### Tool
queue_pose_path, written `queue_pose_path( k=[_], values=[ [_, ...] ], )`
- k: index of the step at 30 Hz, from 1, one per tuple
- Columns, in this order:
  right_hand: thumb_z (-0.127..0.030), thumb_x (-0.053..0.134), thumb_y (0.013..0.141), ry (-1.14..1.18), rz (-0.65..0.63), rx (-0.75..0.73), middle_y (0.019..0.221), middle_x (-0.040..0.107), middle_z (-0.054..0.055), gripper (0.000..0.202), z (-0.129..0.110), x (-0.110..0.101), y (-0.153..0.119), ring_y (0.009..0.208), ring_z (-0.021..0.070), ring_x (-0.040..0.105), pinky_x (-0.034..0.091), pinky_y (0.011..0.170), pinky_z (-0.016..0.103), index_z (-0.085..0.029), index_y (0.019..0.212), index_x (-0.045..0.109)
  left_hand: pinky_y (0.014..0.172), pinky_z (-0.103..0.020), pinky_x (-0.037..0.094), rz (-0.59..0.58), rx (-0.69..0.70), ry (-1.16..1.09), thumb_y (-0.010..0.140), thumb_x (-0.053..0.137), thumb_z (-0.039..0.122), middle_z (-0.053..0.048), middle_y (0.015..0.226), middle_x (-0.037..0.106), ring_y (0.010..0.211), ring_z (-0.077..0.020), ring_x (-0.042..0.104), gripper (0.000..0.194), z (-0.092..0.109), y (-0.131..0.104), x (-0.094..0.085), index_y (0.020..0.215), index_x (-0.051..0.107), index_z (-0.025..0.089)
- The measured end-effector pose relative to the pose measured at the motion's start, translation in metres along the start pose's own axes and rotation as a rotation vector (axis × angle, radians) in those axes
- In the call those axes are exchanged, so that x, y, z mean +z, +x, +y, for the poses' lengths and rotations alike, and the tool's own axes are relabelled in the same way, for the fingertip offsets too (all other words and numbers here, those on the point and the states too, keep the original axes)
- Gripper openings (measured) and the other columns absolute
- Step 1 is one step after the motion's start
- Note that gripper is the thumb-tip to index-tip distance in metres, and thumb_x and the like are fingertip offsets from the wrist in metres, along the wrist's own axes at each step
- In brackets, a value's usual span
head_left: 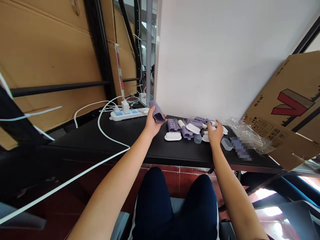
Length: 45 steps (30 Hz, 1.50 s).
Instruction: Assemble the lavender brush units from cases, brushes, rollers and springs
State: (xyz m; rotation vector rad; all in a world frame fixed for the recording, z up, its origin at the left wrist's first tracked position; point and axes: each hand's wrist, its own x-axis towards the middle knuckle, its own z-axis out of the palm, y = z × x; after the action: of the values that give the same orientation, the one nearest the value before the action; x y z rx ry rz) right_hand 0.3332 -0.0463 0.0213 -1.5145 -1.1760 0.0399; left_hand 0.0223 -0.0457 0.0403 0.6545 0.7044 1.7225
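White panel (225, 60): upright, behind the pile (196, 124). Black table (172, 151): beneath the pile, carrying it. Carton (290, 106): tilted, well to the right of the pile, red mark on its face; contents not shown. Clear bag (246, 133): crumpled, right of the pile and next to the carton; nothing can be made out inside. Pile: purple and white parts, loosely heaped within reach of both hands, probably so that either can pick from it. Power strip (130, 115): left of the pile, bearing plugs (125, 106), perhaps set aside there to keep its cords off the parts. Left hand (151, 124): raised just left of the pile, curled round one purple shell (158, 115), thumb on one side and fingers on the other; the hollow end is left uncovered, apparently to keep the opening accessible. Right hand (215, 133): at the right end of the pile, fingers partly bent among white parts; whether it has hold of one cannot be told. White oval (173, 136): on the table at the pile's near left edge. Clear cups, two: one (198, 138) at the pile's near edge, one (227, 144) just to its right; contents, if any, not discernible.
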Motion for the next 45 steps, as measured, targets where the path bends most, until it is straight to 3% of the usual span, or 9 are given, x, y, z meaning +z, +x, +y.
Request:
queue_pose_path(
  k=[5,9,15,20,25,30,34,40,45],
  values=[
    [-0.051,0.055,0.099,0.478,0.043,0.066,0.150,0.058,0.016,0.055,-0.012,-0.027,-0.065,0.120,0.0249,0.068,0.054,0.104,0.042,-0.021,0.144,0.054,0.095,-0.046,0.065,-0.168,-0.007,-0.077,0.091,0.054,0.078,-0.013,0.126,0.073,0.126,-0.0323,0.069,0.065,-0.017,-0.104,0.005,0.121,0.067,0.022],
    [-0.068,0.041,0.098,0.775,-0.145,0.211,0.107,0.075,0.010,0.054,-0.022,-0.054,-0.141,0.087,0.0240,0.075,0.060,0.080,0.041,-0.025,0.122,0.065,0.102,-0.056,0.063,-0.261,-0.152,-0.090,0.087,0.063,0.073,-0.010,0.138,0.070,0.141,-0.0382,0.060,0.061,-0.039,-0.179,-0.009,0.131,0.068,0.031],
    [-0.067,0.049,0.097,1.116,-0.607,0.673,0.081,0.073,0.006,0.049,-0.029,-0.092,-0.163,0.062,0.0199,0.065,0.056,0.059,0.033,-0.024,0.098,0.071,0.094,-0.054,0.065,-0.337,-0.080,0.049,0.084,0.073,0.067,-0.008,0.136,0.068,0.114,-0.0354,0.072,0.077,-0.042,-0.200,-0.016,0.153,0.051,0.039],
    [-0.063,0.068,0.091,0.971,-0.648,0.512,0.098,0.076,0.007,0.045,-0.008,-0.116,-0.169,0.079,0.0212,0.069,0.058,0.070,0.033,-0.025,0.114,0.075,0.117,-0.052,0.051,-0.415,0.169,0.626,0.078,0.091,0.046,-0.007,0.150,0.058,0.136,-0.0357,0.061,0.096,-0.055,-0.201,-0.027,0.160,0.040,0.048],
    [-0.053,0.076,0.090,0.934,-0.652,0.280,0.125,0.076,0.007,0.051,-0.005,-0.117,-0.153,0.106,0.0243,0.072,0.058,0.089,0.036,-0.031,0.135,0.068,0.126,-0.052,0.039,-0.417,0.286,0.864,0.081,0.089,0.045,-0.009,0.165,0.048,0.151,-0.0397,0.048,0.094,-0.058,-0.185,-0.024,0.162,0.042,0.041],
    [-0.047,0.079,0.084,1.045,-0.687,0.263,0.123,0.077,0.003,0.053,-0.024,-0.071,-0.095,0.113,0.0244,0.073,0.057,0.092,0.035,-0.032,0.133,0.064,0.131,-0.050,0.033,-0.670,0.202,0.939,0.093,0.070,0.055,-0.011,0.175,0.038,0.160,-0.0378,0.039,0.096,-0.051,-0.124,0.002,0.173,0.022,0.030],
    [-0.049,0.076,0.088,1.042,-0.712,0.214,0.129,0.075,0.002,0.054,-0.038,-0.033,-0.046,0.116,0.0224,0.072,0.053,0.099,0.034,-0.033,0.137,0.060,0.133,-0.053,0.027,-0.773,0.216,0.998,0.084,0.080,0.053,-0.012,0.176,0.037,0.162,-0.0400,0.034,0.107,-0.047,-0.067,0.023,0.172,0.026,0.025],
    [-0.052,0.071,0.094,1.018,-0.829,0.095,0.126,0.078,0.004,0.041,-0.053,-0.007,0.016,0.119,0.0251,0.071,0.050,0.107,0.040,-0.030,0.128,0.070,0.130,-0.052,0.033,-0.813,0.282,1.027,0.086,0.076,0.058,-0.015,0.172,0.042,0.156,-0.0394,0.043,0.109,-0.035,-0.007,0.057,0.173,0.023,0.019],
    [-0.055,0.073,0.093,0.992,-0.870,-0.003,0.143,0.072,0.007,0.047,-0.052,0.012,0.038,0.129,0.0290,0.067,0.053,0.107,0.043,-0.030,0.134,0.071,0.131,-0.056,0.031,-0.756,0.347,1.070,0.086,0.077,0.055,-0.017,0.175,0.038,0.158,-0.0394,0.041,0.109,-0.032,0.005,0.069,0.173,0.022,0.019]
  ],
)
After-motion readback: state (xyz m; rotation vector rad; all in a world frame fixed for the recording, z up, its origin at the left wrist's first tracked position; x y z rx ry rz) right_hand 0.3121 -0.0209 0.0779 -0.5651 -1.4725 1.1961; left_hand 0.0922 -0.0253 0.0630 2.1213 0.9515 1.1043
